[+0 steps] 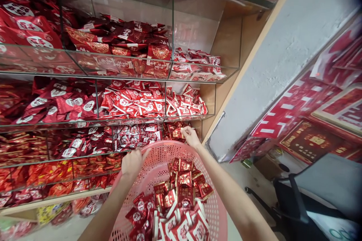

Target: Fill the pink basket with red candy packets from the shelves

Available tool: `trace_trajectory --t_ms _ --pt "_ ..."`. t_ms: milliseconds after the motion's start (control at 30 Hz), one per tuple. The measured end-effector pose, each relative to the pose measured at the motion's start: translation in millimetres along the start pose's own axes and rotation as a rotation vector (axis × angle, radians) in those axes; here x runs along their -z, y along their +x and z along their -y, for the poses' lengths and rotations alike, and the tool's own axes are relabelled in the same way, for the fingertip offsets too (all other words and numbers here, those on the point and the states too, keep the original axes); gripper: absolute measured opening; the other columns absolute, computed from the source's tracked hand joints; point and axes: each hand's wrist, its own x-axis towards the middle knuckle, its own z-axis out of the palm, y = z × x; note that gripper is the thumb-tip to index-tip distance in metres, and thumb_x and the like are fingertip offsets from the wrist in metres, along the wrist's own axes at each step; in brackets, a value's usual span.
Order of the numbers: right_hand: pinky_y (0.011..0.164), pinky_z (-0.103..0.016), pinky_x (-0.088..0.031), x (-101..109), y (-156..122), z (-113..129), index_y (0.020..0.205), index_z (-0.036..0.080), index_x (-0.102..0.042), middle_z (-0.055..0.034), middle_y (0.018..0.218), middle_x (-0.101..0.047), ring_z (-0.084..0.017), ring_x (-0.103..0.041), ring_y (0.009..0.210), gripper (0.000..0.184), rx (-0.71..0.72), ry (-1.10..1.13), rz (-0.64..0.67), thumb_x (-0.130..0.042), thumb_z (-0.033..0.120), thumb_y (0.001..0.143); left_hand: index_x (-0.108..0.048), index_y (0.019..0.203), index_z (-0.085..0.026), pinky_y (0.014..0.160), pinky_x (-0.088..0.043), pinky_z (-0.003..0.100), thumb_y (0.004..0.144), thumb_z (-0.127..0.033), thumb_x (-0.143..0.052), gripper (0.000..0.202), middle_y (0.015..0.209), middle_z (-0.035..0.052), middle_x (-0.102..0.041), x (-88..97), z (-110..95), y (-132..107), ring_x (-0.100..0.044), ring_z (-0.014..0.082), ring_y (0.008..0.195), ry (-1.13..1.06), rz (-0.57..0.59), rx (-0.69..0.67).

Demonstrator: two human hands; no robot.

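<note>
A pink plastic basket (154,163) sits low in the middle of the view, and several red and gold wrapped candies (181,192) lie in it. My left hand (132,162) grips the basket's far left rim, fingers curled over the edge. My right hand (190,136) reaches past the far rim to the lower right glass bin (177,131), fingers pinched among the red and gold candy packets there. What those fingers hold is too small to make out.
Tiers of glass bins (132,67) full of red candy packets fill the left. A grey wall (283,52) stands to the right, with red decorations (319,109) hung beyond it. A dark office chair (294,203) sits at the lower right.
</note>
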Motion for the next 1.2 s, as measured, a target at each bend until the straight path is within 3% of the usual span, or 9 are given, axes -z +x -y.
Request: trace_trajectory --t_ms 200,333,500,800,967,1200 --pt "0.048 -0.021 -0.03 23.6 -40.9 23.5 0.07 0.019 -0.046 0.0049 0.056 -0.041 -0.008 -0.035 0.049 0.033 -0.032 0.076 -0.032 -0.051 0.052 0.071 -0.059 0.079 -0.01 0.052 -0.039 0.032 0.08 -0.059 -0.01 0.069 0.064 0.0164 -0.061 -0.6 0.4 0.3 -0.06 0.0295 0.064 -0.003 0.0 0.002" --pt "0.055 -0.022 -0.034 36.2 -78.5 31.6 0.07 0.018 -0.048 0.0025 0.062 -0.047 -0.009 -0.041 0.057 0.032 -0.058 0.097 0.116 -0.054 0.049 0.071 -0.06 0.083 -0.009 0.053 -0.039 0.031 0.079 -0.06 -0.01 0.071 0.064 0.0167 -0.061 -1.2 0.6 0.2 -0.06 0.0281 0.064 -0.003 0.023 0.002" --pt "0.053 -0.022 -0.032 49.4 -110.7 34.6 0.073 0.017 -0.047 0.0033 0.062 -0.045 -0.008 -0.038 0.055 0.031 -0.105 0.031 0.301 -0.049 0.048 0.076 -0.059 0.084 -0.008 0.052 -0.037 0.031 0.079 -0.06 -0.008 0.073 0.065 0.0174 -0.061 0.5 -0.1 -0.3 -0.059 0.0286 0.065 0.004 0.023 -0.008" --pt "0.052 -0.022 -0.032 63.7 -121.8 31.2 0.073 0.018 -0.048 0.002 0.063 -0.045 -0.01 -0.039 0.056 0.032 -0.139 -0.151 0.543 -0.048 0.05 0.075 -0.059 0.087 -0.007 0.055 -0.038 0.032 0.079 -0.06 -0.011 0.072 0.068 0.0177 -0.061 5.1 -0.1 -1.3 -0.059 0.0277 0.067 -0.025 0.061 -0.001" --pt "0.052 -0.022 -0.034 64.5 -123.9 22.8 0.071 0.018 -0.05 0.0004 0.065 -0.048 -0.011 -0.042 0.057 0.026 -0.158 -0.216 0.679 -0.047 0.043 0.077 -0.059 0.086 -0.007 0.055 -0.037 0.032 0.079 -0.06 -0.011 0.072 0.071 0.0187 -0.061 6.9 -0.7 -1.7 -0.059 0.0297 0.07 -0.046 0.079 0.012" --pt "0.054 -0.021 -0.033 61.1 -126.0 22.2 0.067 0.019 -0.055 0.0009 0.063 -0.056 -0.011 -0.047 0.058 0.009 -0.048 -0.552 0.59 -0.048 0.018 0.073 -0.059 0.083 -0.009 0.054 -0.038 0.032 0.079 -0.059 -0.007 0.072 0.067 0.0173 -0.062 4.9 -1.0 -1.6 -0.06 0.0295 0.067 -0.005 0.044 -0.002"
